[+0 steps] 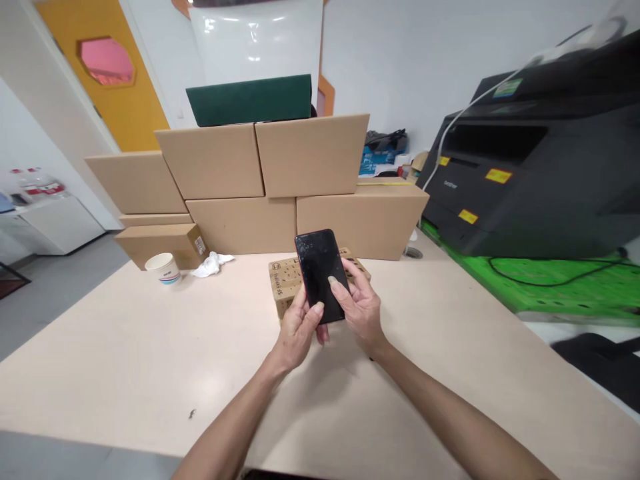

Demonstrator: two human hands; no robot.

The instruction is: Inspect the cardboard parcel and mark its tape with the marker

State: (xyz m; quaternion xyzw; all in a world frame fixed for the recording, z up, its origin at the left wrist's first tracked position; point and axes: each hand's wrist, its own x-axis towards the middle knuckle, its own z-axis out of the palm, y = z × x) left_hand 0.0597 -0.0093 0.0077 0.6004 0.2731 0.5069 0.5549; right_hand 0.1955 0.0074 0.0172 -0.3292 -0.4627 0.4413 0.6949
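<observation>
A black smartphone (320,267) with a dark, scuffed screen is held tilted above the table, gripped by both hands. My left hand (297,332) is closed round its lower left edge, thumb on the front and fingertips showing beneath. My right hand (363,308) grips the right edge, its thumb lying on the screen. Behind the phone rests a small printed cardboard box (284,283) with dark marks on it, partly hidden by the phone and hands.
Stacked cardboard boxes (240,223) line the table's far side, a green box (250,100) on top. At left stand a paper cup (164,270) and crumpled tissue (213,264). A large black printer (525,180) sits on a green pallet (530,280) to the right.
</observation>
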